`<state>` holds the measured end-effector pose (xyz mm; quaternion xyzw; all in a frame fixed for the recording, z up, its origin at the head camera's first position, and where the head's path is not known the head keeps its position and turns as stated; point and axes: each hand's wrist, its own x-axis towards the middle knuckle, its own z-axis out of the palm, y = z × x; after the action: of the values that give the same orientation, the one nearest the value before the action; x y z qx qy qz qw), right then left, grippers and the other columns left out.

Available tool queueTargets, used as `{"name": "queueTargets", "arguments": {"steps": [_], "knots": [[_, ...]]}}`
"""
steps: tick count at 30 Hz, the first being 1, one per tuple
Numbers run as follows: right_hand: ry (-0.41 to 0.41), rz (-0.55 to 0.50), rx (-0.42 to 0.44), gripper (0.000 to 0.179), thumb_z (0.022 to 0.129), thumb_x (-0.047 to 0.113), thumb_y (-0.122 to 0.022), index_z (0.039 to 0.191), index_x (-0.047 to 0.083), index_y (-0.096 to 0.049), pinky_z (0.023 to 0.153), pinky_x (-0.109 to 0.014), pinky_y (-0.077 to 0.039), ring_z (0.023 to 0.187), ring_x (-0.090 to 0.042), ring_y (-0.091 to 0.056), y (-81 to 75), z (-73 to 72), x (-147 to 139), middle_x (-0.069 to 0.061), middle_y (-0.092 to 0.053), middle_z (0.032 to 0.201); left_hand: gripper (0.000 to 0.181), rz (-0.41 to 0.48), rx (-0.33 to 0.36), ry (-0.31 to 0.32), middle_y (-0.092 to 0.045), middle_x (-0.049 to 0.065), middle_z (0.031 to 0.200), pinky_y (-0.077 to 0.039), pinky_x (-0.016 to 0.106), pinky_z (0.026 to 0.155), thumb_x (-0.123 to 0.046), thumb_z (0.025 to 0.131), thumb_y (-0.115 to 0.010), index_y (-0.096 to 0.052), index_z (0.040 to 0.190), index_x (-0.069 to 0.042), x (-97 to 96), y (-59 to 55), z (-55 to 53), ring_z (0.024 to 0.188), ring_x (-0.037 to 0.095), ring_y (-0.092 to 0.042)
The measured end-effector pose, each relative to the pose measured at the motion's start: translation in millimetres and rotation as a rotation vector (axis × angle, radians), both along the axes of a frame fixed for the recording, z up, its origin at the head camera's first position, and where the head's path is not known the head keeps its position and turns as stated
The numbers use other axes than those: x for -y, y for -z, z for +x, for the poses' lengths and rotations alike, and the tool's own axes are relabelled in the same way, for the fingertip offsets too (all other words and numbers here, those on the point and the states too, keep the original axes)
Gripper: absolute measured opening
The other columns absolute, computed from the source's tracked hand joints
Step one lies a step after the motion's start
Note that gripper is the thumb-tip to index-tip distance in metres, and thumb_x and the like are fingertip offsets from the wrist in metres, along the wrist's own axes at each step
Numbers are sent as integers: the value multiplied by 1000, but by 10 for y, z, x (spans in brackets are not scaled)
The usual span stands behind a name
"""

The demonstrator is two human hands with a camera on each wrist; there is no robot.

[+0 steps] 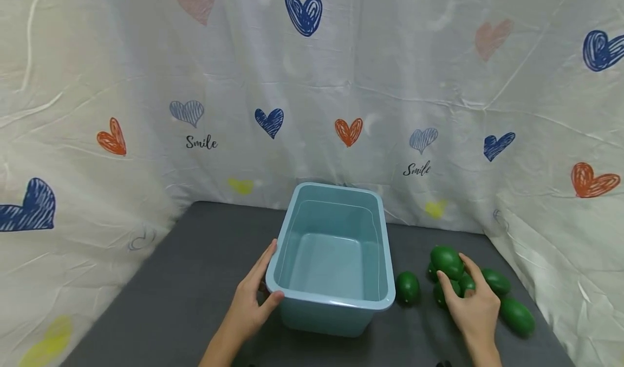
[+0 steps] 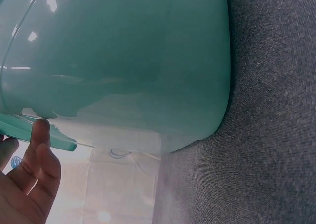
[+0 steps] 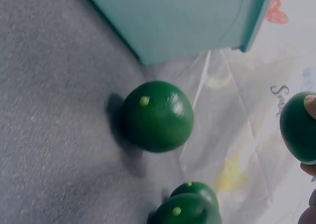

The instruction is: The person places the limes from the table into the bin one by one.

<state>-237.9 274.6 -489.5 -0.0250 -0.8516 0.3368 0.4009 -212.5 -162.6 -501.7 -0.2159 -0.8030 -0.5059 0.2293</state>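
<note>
A light blue plastic tub (image 1: 336, 318) stands at the middle of the dark table, its inside bare. My left hand (image 1: 251, 299) holds the tub's near left corner, thumb at the front rim and index finger along the left side. In the left wrist view, bent fingers (image 2: 48, 172) reach under the rim. My right hand (image 1: 473, 307) pinches a smooth green lime-like fruit (image 1: 447, 262) between thumb and fingers, above a cluster of similar fruits. In the right wrist view, this held fruit (image 3: 298, 128) is at the right edge, apart from the others.
One green fruit (image 1: 407, 288) lies just right of the tub. Other green fruits (image 1: 517, 316) lie around and beyond my right hand. A white curtain (image 1: 312, 74) with hearts hangs behind the table (image 1: 190, 280) and along its sides.
</note>
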Motion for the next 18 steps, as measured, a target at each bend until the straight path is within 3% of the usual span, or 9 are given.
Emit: {"name": "queueTargets", "arguments": {"steps": [7,18], "knots": [[-14,21,-23,61,83,19,-93,139,12,-70,35,-24,-24,33,9,-18,-49,-31,72,-20,-75,115,80,-13,16,7,-32,4,173,-55,28,69,-40,104,-67,-26,171,-22,8,0,6,111,12,-60],[-86,14,-97,61,82,14,-94,138,10,-70,36,-23,-24,35,10,-18,-171,-91,237,-15,-77,111,79,5,9,14,-33,6,173,-55,29,68,-45,104,-66,-27,170,-23,1,-14,12,109,21,-63]]}}
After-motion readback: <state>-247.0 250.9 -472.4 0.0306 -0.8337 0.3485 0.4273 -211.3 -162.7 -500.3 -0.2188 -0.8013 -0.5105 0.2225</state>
